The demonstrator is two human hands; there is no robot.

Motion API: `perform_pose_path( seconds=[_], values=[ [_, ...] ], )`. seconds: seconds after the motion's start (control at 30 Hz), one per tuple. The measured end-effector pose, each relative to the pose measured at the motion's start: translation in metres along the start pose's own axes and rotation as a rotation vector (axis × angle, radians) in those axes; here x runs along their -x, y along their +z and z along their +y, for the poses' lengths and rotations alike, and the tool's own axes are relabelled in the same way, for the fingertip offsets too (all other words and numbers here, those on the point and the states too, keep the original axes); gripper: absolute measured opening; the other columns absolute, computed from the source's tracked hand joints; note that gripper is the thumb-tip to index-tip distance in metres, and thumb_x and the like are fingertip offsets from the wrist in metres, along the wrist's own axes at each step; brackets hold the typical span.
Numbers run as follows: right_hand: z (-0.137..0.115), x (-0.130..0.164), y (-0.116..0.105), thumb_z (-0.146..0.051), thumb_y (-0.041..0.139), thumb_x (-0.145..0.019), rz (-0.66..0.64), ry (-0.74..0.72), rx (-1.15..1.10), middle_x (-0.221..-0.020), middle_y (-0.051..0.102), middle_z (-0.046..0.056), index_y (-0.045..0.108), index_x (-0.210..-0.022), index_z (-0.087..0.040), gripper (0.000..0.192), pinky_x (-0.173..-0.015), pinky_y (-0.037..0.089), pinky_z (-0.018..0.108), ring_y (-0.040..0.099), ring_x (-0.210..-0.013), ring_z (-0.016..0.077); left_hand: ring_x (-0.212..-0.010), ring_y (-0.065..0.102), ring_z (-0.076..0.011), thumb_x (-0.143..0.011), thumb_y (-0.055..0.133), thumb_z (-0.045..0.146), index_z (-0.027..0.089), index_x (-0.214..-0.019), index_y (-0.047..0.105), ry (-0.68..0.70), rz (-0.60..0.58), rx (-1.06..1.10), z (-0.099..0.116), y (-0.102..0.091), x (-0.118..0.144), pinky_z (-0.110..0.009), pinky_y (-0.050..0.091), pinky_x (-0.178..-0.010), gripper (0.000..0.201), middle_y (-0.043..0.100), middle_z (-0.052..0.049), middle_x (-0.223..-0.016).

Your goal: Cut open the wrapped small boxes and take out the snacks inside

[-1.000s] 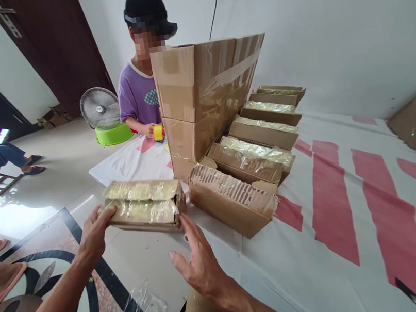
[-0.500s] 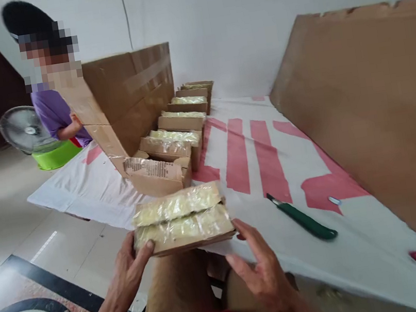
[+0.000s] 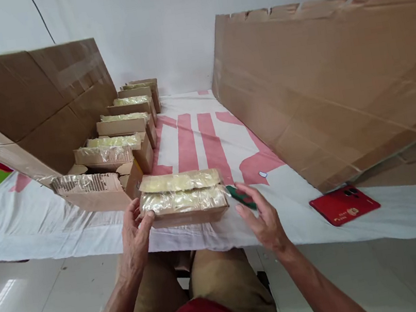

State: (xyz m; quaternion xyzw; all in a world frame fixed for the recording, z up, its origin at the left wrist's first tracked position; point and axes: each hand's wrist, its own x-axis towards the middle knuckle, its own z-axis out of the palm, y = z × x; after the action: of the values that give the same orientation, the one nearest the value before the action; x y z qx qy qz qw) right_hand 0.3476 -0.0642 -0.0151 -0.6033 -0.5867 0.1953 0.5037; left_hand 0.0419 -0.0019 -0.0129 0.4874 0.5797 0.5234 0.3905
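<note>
Left hand (image 3: 134, 240) grips the near left end of an open cardboard box (image 3: 184, 204) of plastic-wrapped yellowish packs, thumb on its top edge. Right hand (image 3: 262, 215) hovers spread just off the right end, holding nothing, over a green-handled knife (image 3: 240, 196). Box sits on the white-and-red sheet (image 3: 198, 142), near edge. Red phone (image 3: 344, 204) lies to the right. Row of similar open boxes (image 3: 120, 143) runs back-left; big cardboard sheet (image 3: 329, 80) leans at right.

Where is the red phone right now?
The red phone lies flat on the white cloth, on the person's right side in the head view. It sits just below the big leaning cardboard sheet, to the right of the right hand.
</note>
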Motion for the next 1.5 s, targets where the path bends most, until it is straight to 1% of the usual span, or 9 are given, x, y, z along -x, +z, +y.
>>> perform_pose_path(
  seconds=[0.1,0.2,0.4,0.7,0.83,0.97,1.2,1.37,1.5],
  values=[
    [-0.017,-0.039,-0.006,-0.051,0.065,-0.094,-0.12,-0.102,0.041,-0.153,0.06,0.012,0.059,-0.146,-0.025,0.059,-0.111,0.052,0.047,0.058,-0.138,0.0316,-0.132,0.059,-0.0348,-0.075,0.077,0.056,0.017,-0.14,0.055,0.021,0.057,0.041,0.003,0.004,-0.004,-0.048,0.051,-0.108,0.078,0.062,-0.018,-0.143],
    [-0.029,-0.072,-0.002,-0.045,0.063,-0.094,-0.283,-0.173,0.106,-0.156,0.057,0.009,0.058,-0.147,-0.026,0.057,-0.114,0.049,0.048,0.053,-0.143,0.0311,-0.135,0.058,-0.034,-0.079,0.076,0.051,0.02,-0.14,0.056,0.048,0.044,-0.001,0.004,0.012,-0.007,-0.048,0.049,-0.113,0.072,0.062,-0.016,-0.146],
    [-0.045,-0.104,0.009,-0.028,0.069,-0.082,-0.491,-0.292,0.447,-0.141,0.068,0.009,0.071,-0.129,-0.024,0.047,-0.109,0.046,0.049,0.061,-0.129,0.0325,-0.135,0.059,-0.0341,-0.084,0.07,0.048,0.02,-0.14,0.06,0.089,0.082,-0.101,-0.004,0.022,-0.009,-0.047,0.047,-0.117,0.063,0.066,-0.013,-0.14],
    [-0.058,-0.117,0.013,-0.028,0.066,-0.093,-0.524,-0.365,0.64,-0.116,0.078,0.007,0.075,-0.109,-0.02,0.02,-0.094,0.039,0.043,0.066,-0.106,0.0286,-0.133,0.06,-0.0339,-0.085,0.068,0.046,0.02,-0.139,0.06,0.135,0.093,-0.11,-0.01,0.024,-0.008,-0.047,0.049,-0.114,0.06,0.066,-0.013,-0.139],
    [-0.065,-0.112,0.017,-0.035,0.065,-0.096,-0.509,-0.37,0.69,-0.118,0.078,0.008,0.075,-0.108,-0.02,0.022,-0.092,0.038,0.042,0.066,-0.105,0.0294,-0.132,0.06,-0.0338,-0.085,0.068,0.044,0.02,-0.138,0.061,0.142,0.107,-0.129,-0.01,0.024,-0.007,-0.046,0.049,-0.113,0.059,0.066,-0.012,-0.139],
    [-0.081,-0.107,0.032,-0.049,0.07,-0.093,-0.495,-0.341,0.909,-0.103,0.078,0.016,0.074,-0.103,-0.012,0.039,-0.089,0.037,0.045,0.068,-0.098,0.0354,-0.133,0.059,-0.0338,-0.084,0.068,0.042,0.02,-0.138,0.06,0.148,0.111,-0.141,-0.01,0.024,-0.007,-0.045,0.048,-0.114,0.058,0.066,-0.012,-0.14],
    [-0.088,-0.108,0.046,-0.034,0.048,-0.104,-0.489,-0.44,1.084,-0.089,0.079,0.017,0.075,-0.102,-0.01,0.035,-0.078,0.034,0.041,0.07,-0.082,0.0295,-0.131,0.06,-0.0333,-0.084,0.065,0.041,0.018,-0.137,0.061,0.159,0.103,-0.145,-0.005,0.025,-0.006,-0.046,0.049,-0.112,0.058,0.068,-0.013,-0.137],
    [-0.086,-0.11,0.039,-0.035,0.05,-0.105,-0.486,-0.415,1.007,-0.091,0.08,0.016,0.075,-0.098,-0.011,0.035,-0.083,0.036,0.041,0.072,-0.086,0.029,-0.132,0.06,-0.0335,-0.084,0.066,0.043,0.018,-0.137,0.06,0.149,0.098,-0.119,-0.003,0.024,-0.007,-0.048,0.047,-0.115,0.059,0.067,-0.013,-0.139],
    [-0.059,-0.11,0.003,-0.038,0.053,-0.105,-0.414,-0.376,0.603,-0.12,0.078,0.011,0.075,-0.104,-0.018,0.03,-0.096,0.04,0.039,0.071,-0.109,0.0258,-0.132,0.061,-0.034,-0.083,0.069,0.046,0.019,-0.136,0.061,0.119,0.067,-0.111,-0.004,0.02,-0.009,-0.048,0.048,-0.114,0.061,0.067,-0.014,-0.138]
  ],
)
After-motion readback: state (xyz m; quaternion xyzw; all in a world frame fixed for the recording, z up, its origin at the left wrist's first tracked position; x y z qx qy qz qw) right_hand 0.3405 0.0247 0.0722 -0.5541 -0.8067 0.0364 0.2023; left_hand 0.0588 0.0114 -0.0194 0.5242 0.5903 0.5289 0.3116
